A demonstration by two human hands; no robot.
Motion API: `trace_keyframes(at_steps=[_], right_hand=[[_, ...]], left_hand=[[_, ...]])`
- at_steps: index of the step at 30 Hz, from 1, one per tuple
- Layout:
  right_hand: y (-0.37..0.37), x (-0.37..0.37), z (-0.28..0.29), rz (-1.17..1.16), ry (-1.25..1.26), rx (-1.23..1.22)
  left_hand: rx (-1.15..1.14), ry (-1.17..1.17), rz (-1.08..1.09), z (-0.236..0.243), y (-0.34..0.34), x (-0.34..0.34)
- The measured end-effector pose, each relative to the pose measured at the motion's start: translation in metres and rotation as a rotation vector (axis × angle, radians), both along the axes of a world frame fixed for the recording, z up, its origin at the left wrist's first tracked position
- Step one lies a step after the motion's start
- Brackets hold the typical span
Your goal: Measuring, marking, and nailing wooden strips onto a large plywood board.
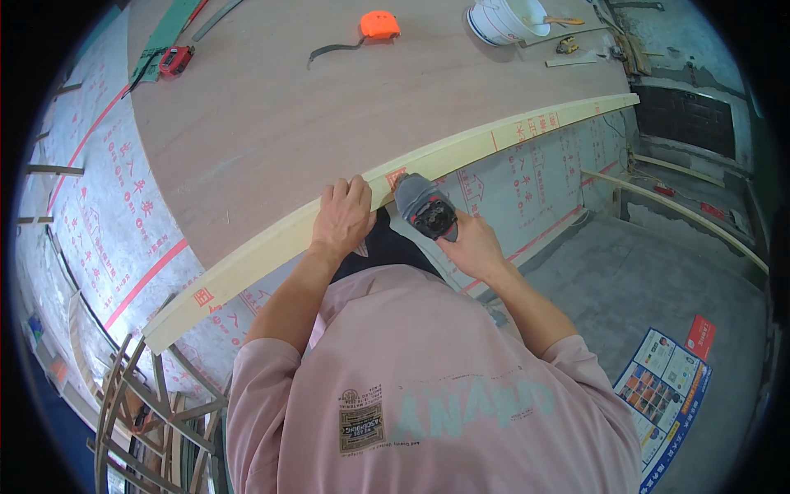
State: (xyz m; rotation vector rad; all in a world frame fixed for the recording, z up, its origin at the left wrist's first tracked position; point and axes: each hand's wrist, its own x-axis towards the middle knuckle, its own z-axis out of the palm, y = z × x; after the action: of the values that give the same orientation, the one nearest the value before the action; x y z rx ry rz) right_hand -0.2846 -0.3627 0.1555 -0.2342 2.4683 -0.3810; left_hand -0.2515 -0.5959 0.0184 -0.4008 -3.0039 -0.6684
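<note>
A long pale yellow wooden board [263, 253] runs along the near edge of a brown tabletop panel [280, 123], bending across the view from lower left to upper right. My left hand [343, 216] is closed over the board near its middle, fingers curled across its top. Just to the right, my right hand [475, 245] is wrapped round the handle of a dark grey cordless drill [426, 206]. The drill's nose lies close to the board; its tip is hidden, so I cannot tell whether it touches.
An orange tape measure [379, 25], a red tape measure [175, 60] and a white bucket [504, 20] sit on the panel. Metal frames [156, 403] stand at lower left. A printed poster [663, 395] lies on the grey floor [568, 305] at right, near a long wooden strip [683, 204].
</note>
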Motion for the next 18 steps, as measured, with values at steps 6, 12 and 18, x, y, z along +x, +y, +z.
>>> trace_keyframes(at_steps=[6, 12, 18], right_hand=[[-0.01, 0.007, 0.001, -0.003, 0.027, 0.074], [-0.016, 0.016, 0.004, -0.058, 0.024, 0.108], [-0.023, 0.031, 0.009, -0.049, 0.063, 0.12]], left_hand=[[0.013, 0.013, 0.006, 0.0, -0.001, 0.0], [0.025, -0.009, 0.002, 0.0, -0.002, 0.0], [0.03, -0.048, -0.005, 0.0, -0.003, 0.001]])
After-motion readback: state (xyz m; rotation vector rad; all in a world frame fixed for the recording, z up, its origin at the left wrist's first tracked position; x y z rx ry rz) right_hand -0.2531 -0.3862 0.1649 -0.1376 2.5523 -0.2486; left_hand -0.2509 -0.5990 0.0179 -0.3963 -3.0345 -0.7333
